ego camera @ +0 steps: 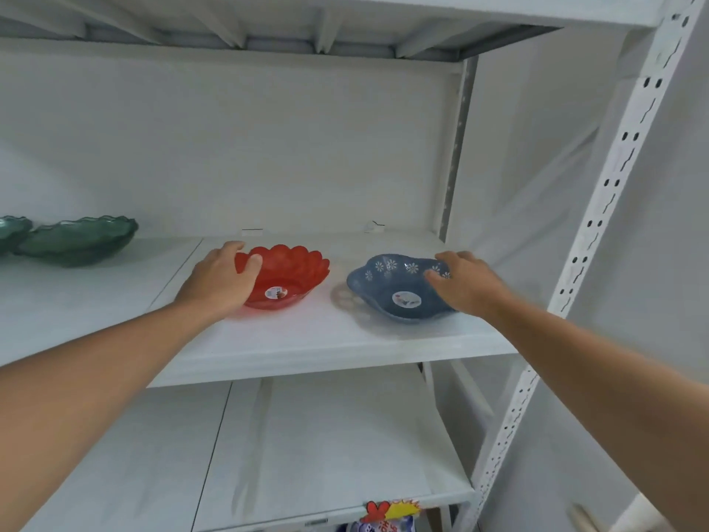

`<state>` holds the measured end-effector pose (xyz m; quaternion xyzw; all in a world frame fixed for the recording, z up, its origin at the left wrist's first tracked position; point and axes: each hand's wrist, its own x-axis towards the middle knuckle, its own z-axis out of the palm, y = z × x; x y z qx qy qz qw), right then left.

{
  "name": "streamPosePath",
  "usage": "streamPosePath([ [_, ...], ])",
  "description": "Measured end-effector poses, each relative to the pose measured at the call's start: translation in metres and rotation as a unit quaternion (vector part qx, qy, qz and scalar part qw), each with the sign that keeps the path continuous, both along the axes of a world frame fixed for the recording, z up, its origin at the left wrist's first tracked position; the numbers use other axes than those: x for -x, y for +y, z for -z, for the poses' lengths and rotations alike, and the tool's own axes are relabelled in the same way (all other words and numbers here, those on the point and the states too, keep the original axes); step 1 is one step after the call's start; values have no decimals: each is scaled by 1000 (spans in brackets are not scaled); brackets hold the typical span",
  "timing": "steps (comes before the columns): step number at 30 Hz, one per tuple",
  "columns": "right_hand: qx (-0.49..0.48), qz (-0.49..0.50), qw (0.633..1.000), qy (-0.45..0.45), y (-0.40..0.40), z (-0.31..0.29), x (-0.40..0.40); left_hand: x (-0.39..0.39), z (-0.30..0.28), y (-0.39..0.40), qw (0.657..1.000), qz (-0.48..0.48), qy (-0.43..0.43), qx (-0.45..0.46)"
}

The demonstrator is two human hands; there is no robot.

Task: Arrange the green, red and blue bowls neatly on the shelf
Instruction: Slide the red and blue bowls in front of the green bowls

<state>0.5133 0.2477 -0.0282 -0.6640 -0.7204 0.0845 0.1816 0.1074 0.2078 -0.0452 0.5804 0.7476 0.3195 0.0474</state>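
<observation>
Head view — left hand (220, 280) fingers grip scalloped translucent red bowl (291, 276); right hand (466, 282) fingers clasp flower-patterned blue bowl (399, 291).

I take this for a shop or its stockroom: white slotted-upright shelving (598, 224), plastic bowls with product stickers (406, 300) still on them, and a bright starburst price tag (391, 510) clipped to the lower shelf edge (333, 521).

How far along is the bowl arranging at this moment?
Done: two green bowls sit together at the shelf's left. In hand: left hand grips the red bowl, right hand rests on the blue bowl. Left: lining those two up.
</observation>
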Motion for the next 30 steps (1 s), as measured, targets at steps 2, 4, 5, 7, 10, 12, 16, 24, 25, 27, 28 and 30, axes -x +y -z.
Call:
streamPosePath([
  [2, 9, 21, 1000, -4, 9, 9, -19, 3, 3, 6, 999, -32, 15, 27],
  [4, 25, 53, 998, -2, 19, 19, -32, 5, 7, 12, 995, -74, 7, 60],
  [5, 35, 72, 997, 4, 23, 24, -35, 4, 10, 14, 992, -98, 3, 74],
  [7, 61, 103, 992, 26, 29, 32, -37, 1, 14, 17, 986, -146, -3, 83],
  [10, 98, 120, 981, 120, 39, 38, -34, 5, 15, 24, 973, -189, -75, 107],
  [12, 128, 125, 957, 226, 44, 42, -30, 10, 17, 25, 952, -171, -219, 131],
  [16, 153, 89, 900, 398, 50, 46, -14, 17, 17, 16, 899, -129, -411, 84],
  [24, 103, -25, 886, 451, 57, 46, 102, 112, -4, -55, 899, -197, -388, -45],
  [25, 112, -39, 885, 449, 53, 48, 123, 129, -8, -70, 895, -211, -390, -55],
  [27, 130, -57, 885, 443, 42, 48, 165, 169, -13, -101, 890, -239, -382, -66],
  [28, 135, -65, 886, 440, 35, 48, 187, 192, -14, -116, 890, -249, -375, -70],
  [30, 140, -79, 888, 430, 21, 47, 230, 238, -16, -147, 888, -261, -370, -84],
])
